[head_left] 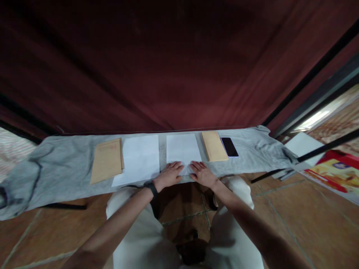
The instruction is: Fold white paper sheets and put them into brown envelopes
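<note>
A white sheet of paper [183, 148] lies on a grey cloth [64, 164] that covers a low bench in front of me. My left hand [169, 173] rests flat on the sheet's near left corner, fingers stretched out. My right hand [202, 173] lies flat on its near right corner, fingers also spread. Neither hand holds anything. A second white sheet [138, 158] lies just left of it. One brown envelope [107, 160] sits at the far left and another brown envelope [214, 145] sits right of the sheet under my hands.
A black phone [229, 147] lies next to the right envelope. A dark red curtain [168, 63] hangs behind the bench. At the right are white paper [304, 144], a red and yellow box [333, 172] and dark metal bars on the tiled floor.
</note>
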{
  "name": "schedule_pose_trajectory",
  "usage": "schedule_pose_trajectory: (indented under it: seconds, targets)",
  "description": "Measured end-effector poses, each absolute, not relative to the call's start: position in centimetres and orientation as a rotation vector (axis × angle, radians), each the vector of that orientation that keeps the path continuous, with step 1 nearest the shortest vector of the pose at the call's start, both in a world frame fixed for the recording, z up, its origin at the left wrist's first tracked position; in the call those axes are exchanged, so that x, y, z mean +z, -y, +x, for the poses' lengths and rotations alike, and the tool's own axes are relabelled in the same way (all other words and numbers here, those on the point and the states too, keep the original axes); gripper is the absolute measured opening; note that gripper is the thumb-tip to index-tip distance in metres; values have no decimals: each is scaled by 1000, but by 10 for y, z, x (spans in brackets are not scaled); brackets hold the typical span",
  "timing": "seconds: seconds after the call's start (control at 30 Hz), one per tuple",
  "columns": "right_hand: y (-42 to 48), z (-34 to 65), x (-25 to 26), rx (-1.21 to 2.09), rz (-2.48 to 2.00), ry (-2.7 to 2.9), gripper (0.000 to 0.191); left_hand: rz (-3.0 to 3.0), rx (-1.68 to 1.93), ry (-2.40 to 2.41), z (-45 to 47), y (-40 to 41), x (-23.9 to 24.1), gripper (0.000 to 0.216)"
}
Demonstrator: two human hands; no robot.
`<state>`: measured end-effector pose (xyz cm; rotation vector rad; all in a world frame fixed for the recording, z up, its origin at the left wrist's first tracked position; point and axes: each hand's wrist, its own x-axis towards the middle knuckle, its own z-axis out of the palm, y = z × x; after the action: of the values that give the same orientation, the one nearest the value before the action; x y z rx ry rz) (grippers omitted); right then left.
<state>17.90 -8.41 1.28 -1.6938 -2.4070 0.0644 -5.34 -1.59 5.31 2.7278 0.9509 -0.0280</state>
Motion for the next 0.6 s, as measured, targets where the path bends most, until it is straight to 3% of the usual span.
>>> schedule_pose_trajectory:
  seconds: [0.23, 0.4, 0.6]
  targets:
    - [80, 194, 18, 118, -1631, 2403, 49, 2707, 68, -983, -53, 14, 49, 58]
    - [92, 203, 26, 155, -1572, 2261, 43, 2666, 226, -1045, -71, 16, 46, 47]
    - [126, 217, 35, 521, -1549, 2009, 31, 2428, 483, -1028, -103, 26, 45, 30]
